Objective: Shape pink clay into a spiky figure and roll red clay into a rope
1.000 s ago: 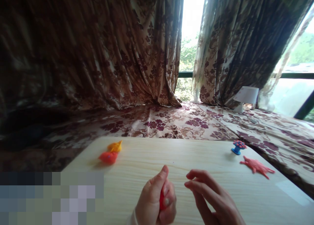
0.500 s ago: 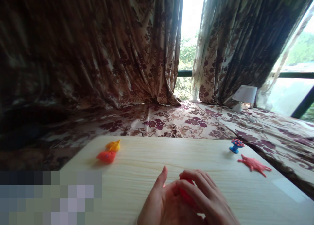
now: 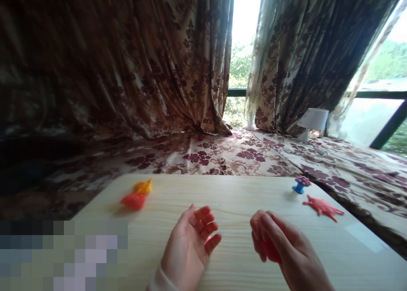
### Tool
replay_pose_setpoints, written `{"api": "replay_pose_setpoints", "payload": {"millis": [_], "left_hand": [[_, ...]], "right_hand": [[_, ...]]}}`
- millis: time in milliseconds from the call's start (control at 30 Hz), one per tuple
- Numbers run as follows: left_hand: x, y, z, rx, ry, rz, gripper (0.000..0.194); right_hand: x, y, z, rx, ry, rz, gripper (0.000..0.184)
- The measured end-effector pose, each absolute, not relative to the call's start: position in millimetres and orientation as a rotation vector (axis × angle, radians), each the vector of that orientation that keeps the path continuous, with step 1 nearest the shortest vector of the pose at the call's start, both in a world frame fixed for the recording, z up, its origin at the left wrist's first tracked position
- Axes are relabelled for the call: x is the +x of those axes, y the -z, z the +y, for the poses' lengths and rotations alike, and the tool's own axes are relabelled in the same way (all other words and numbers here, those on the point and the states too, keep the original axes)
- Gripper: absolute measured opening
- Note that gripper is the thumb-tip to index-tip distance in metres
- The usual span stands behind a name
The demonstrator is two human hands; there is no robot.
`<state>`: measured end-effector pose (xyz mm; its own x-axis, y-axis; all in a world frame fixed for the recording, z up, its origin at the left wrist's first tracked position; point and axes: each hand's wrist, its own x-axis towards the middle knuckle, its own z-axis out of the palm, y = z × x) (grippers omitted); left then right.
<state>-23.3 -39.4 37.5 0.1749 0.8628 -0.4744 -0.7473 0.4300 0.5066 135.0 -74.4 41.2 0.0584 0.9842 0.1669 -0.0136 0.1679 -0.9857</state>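
Note:
My right hand [image 3: 281, 244] is closed around a lump of red modelling clay [image 3: 270, 249], held just above the table. Most of that lump is hidden by the fingers. To its left, my left hand [image 3: 192, 244] is turned palm up, fingers loosely curled and apart. A small reddish spot shows between its lower fingers; I cannot make out what it is. The two hands are apart.
On the pale wooden table [image 3: 222, 189], an orange-red clay shape [image 3: 133, 201] and a yellow one [image 3: 143, 186] lie at left. A blue clay piece with red dots [image 3: 301, 184] stands at right, by a flat pink clay figure [image 3: 322, 208]. A white lamp [image 3: 314, 118] stands beyond.
My hands have parted: the right has moved right with the red clay, and the left has moved left and turned its palm up. The view has shifted slightly.

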Motion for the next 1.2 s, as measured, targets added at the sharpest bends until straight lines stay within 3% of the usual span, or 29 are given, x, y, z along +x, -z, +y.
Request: {"api": "replay_pose_setpoints", "payload": {"millis": [167, 367, 567, 700, 867, 1067, 1200], "left_hand": [[-28.7, -38.6, -36.4, 0.151, -1.238, 0.864, 0.019], [-25.8, -40.2, -38.5, 0.205, -1.215, 0.877, 0.018], [-16.4, -30.8, -53.1, 0.466, -0.846, 0.773, 0.017], [-16.0, -25.5, -57.8, 0.576, -0.712, 0.58, 0.024], [-18.3, -23.9, -54.1, 0.565, -0.8, 0.515, 0.015], [-16.1, -16.5, -52.3, 0.465, -0.84, 0.42, 0.027], [-14.7, -14.7, -51.7, 0.247, -0.898, 0.321, 0.023]], "right_hand": [[132.9, -32.4, -77.4, -1.087, -1.115, -1.219, 0.051], [132.0, -29.3, -70.5, -1.161, -1.158, -1.297, 0.049], [137.6, -22.8, -72.4, -1.094, -0.809, -1.613, 0.021], [132.7, -7.6, -76.3, -1.014, -0.456, -1.802, 0.034], [134.2, -11.3, -73.6, -0.899, -0.244, -2.057, 0.055], [136.7, -24.9, -64.8, -0.853, -0.151, -2.034, 0.034], [130.0, -20.0, -64.5, -0.759, -0.053, -2.104, 0.036]]}}
